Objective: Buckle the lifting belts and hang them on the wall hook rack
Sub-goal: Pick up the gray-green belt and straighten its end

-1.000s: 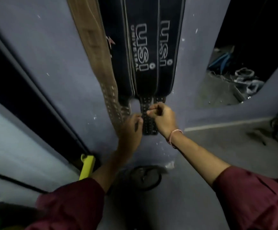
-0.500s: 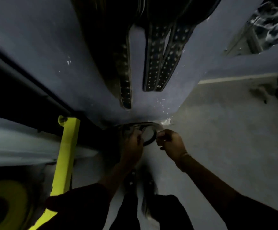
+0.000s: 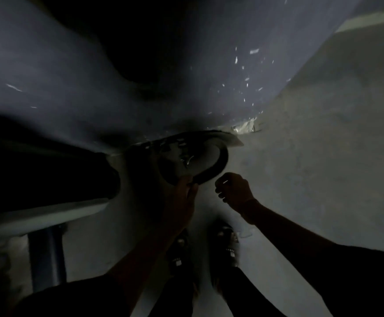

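A dark lifting belt [image 3: 211, 163] lies curled in a loop on the floor at the foot of the blue-grey wall, its metal buckle prongs glinting inside the loop. My left hand [image 3: 183, 191] grips the near edge of the loop. My right hand [image 3: 232, 191] hovers just to the right of it with fingers curled, holding nothing that I can make out. The dark lower ends of the hung belts [image 3: 138, 56] show blurred at the top. The hook rack is out of view.
The view is dim and blurred. The grey floor [image 3: 312, 168] spreads to the right. A dark bench or ledge [image 3: 44, 175] sticks out at the left. My two feet [image 3: 225, 245] stand just below the hands. A scrap of debris [image 3: 243, 128] lies at the wall's base.
I have bent down from the hung belts to the floor. Both hands dropped to the looped belt, and my left hand has taken hold of its edge.
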The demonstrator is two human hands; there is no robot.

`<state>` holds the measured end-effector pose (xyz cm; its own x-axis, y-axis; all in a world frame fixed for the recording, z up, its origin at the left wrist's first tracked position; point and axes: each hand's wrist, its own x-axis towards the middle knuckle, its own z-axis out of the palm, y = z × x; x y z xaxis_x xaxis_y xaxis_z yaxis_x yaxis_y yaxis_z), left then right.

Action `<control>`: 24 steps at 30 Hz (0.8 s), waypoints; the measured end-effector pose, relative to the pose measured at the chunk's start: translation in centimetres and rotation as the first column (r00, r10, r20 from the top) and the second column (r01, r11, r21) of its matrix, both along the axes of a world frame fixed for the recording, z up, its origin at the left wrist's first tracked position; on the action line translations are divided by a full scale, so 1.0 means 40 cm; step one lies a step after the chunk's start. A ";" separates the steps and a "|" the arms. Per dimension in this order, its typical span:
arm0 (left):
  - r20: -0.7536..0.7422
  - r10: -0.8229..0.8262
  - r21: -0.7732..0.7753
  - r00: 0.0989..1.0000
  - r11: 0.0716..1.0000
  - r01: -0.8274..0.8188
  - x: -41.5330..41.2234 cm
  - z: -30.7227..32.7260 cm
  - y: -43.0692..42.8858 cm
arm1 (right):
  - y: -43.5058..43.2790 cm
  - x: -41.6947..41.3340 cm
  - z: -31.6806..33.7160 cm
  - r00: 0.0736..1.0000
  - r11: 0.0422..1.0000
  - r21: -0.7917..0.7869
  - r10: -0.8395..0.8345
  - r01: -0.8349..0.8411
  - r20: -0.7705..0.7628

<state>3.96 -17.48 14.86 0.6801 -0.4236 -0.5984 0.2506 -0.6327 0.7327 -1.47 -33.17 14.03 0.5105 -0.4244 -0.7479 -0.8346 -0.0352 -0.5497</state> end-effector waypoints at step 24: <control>-0.063 0.039 0.020 0.997 0.999 -0.037 0.060 -0.502 -0.188 | -0.047 0.063 -0.597 0.960 0.955 -0.113 -0.264 0.274 0.091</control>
